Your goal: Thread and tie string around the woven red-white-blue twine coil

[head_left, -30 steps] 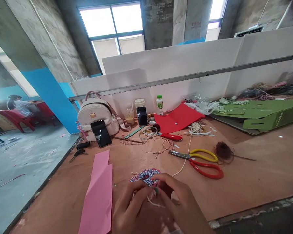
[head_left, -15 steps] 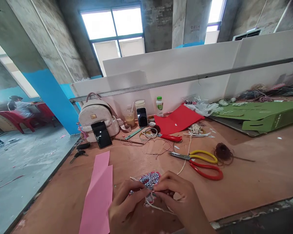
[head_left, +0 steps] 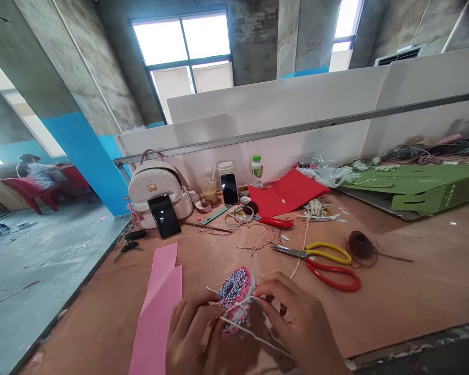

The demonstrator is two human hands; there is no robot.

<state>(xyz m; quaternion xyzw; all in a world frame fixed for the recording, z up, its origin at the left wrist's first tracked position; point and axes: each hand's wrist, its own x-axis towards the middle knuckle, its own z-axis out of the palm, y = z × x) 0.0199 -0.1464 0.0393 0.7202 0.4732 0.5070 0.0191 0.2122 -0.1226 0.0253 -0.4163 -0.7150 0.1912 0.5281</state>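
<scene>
Low in the middle of the head view is a small round woven piece [head_left: 234, 287] of blue-and-white cord with a pink rim. My left hand [head_left: 195, 328] is closed on its left side. My right hand [head_left: 293, 312] pinches a thin white cord [head_left: 254, 337] close to the piece's right edge. The cord crosses the front of the piece, and its lower strand runs to the right under my right hand. My fingers hide part of the piece's lower side. Scissors [head_left: 316, 263] with one yellow and one red handle lie beyond my right hand.
Pink paper [head_left: 156, 312] lies left of my hands. Farther back are a backpack [head_left: 158, 187], two phones, a drink cup, a green-capped bottle [head_left: 257, 172], tape rolls and red sheet [head_left: 289, 192]. A brown yarn bundle [head_left: 360, 246] and green cardboard [head_left: 433, 187] are at right.
My hands have moved apart, with the white cord now stretched between them. The round piece has tipped, so more of its pink rim shows. The view has shifted slightly.
</scene>
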